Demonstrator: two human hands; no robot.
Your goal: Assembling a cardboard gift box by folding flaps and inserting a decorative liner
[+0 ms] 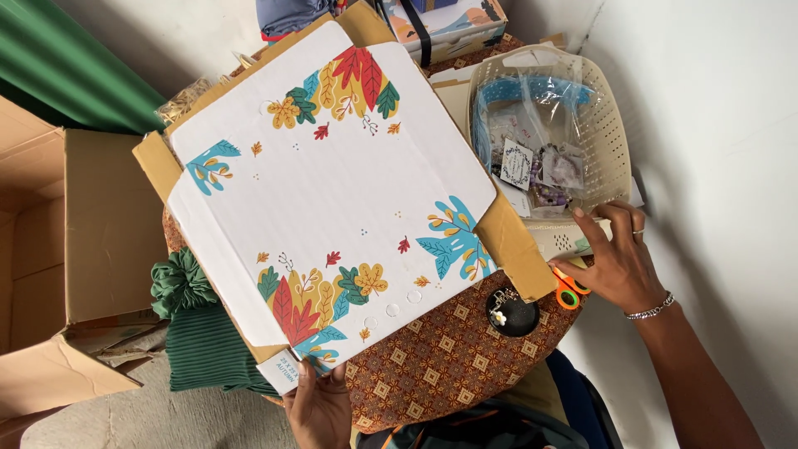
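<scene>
At 4 o'clock off the flattened printed box (332,191), the right hand (619,262) rests loosely open, fingers (600,233) spread over the orange-handled scissors (568,291), touching but not closed round them. Scissors lie just beside the box's brown flap, handles toward 6 o'clock; blades hidden under the palm. Left hand (320,407) pinches the box's near corner at 6 o'clock, thumb on top. Box's long axis runs 11 to 5 across the patterned worktop (449,366). Beige basket (582,100) sits at 12 from the right hand.
</scene>
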